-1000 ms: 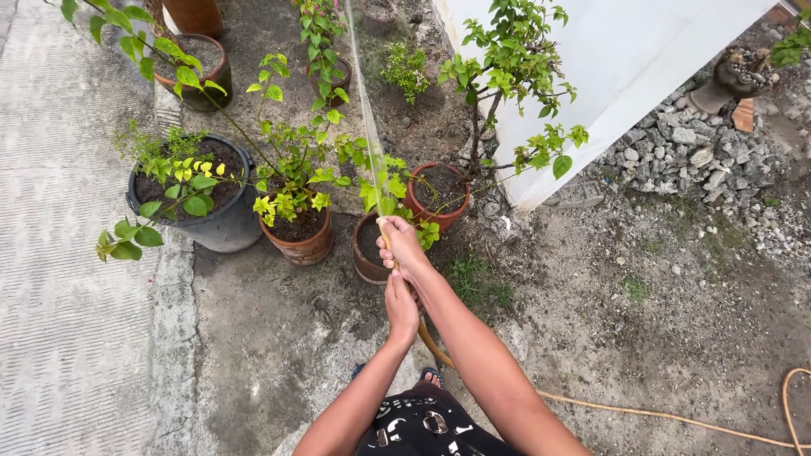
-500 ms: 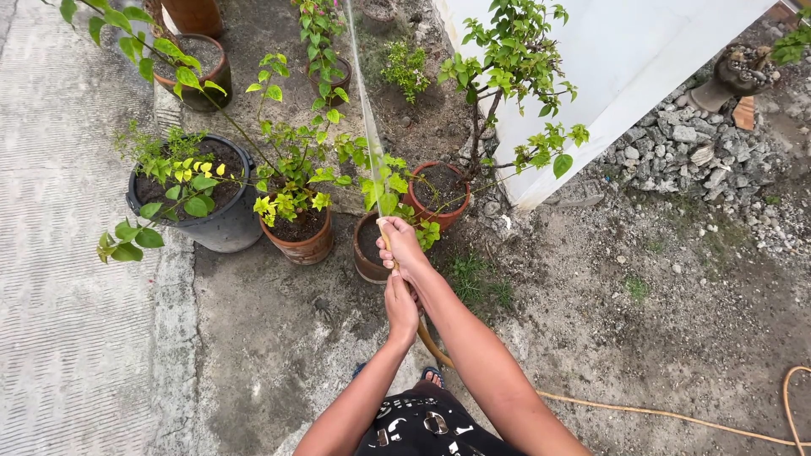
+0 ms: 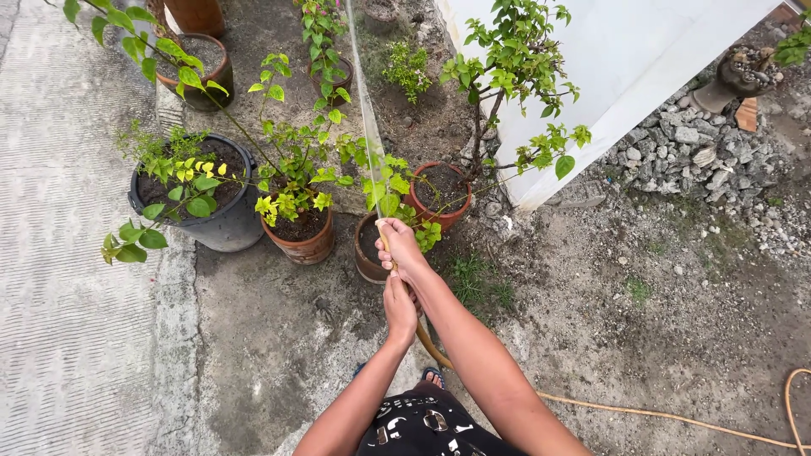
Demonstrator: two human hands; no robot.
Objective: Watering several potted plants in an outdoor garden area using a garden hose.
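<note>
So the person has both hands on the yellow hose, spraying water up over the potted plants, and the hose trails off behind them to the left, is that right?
Not quite. In the head view both hands, right hand ahead of left hand, do grip the yellow hose and the water jet does shoot over the potted plants, but the hose trails off to the person's right, not left.

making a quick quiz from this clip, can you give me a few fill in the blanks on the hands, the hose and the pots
1. Both hands grip a yellow ____, the right hand ahead of the left hand.
2. A stream of ____ shoots from its end over the plants.
3. The biggest pot, the grey pot, stands to the ____ of the brown clay pot.

Missing words: hose; water; left
</note>
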